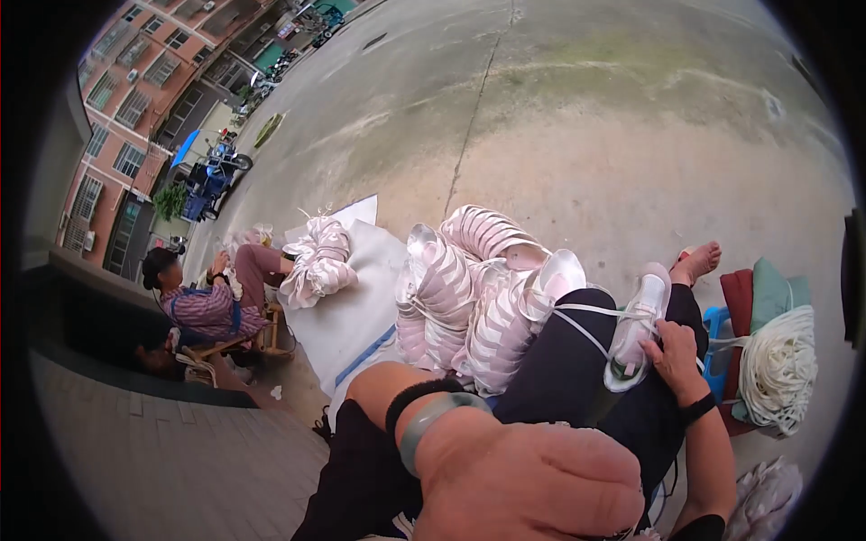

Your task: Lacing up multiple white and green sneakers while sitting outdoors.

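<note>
A pale pink and white sneaker [637,334] lies across my dark-trousered thigh, toe pointing away. White shoelace [585,312] comes out of its eyelets and loops toward the left. My right hand [677,359] grips the sneaker's right side, fingers bent near the lacing. Close to the camera, my left hand [541,482] is raised with its fingers curled together; a pale green bangle and a black band circle that wrist. Whatever its fingers hold is hidden. Left of my knee, bundles of nested pink-and-white shoe uppers [478,302] are heaped.
A blue stool [715,347] at right carries red and green cloth and a hank of white laces [783,370]. More shoes [767,500] lie lower right. A white sheet [356,311] bears another shoe bundle [320,261]. Beyond it sits another person [212,311].
</note>
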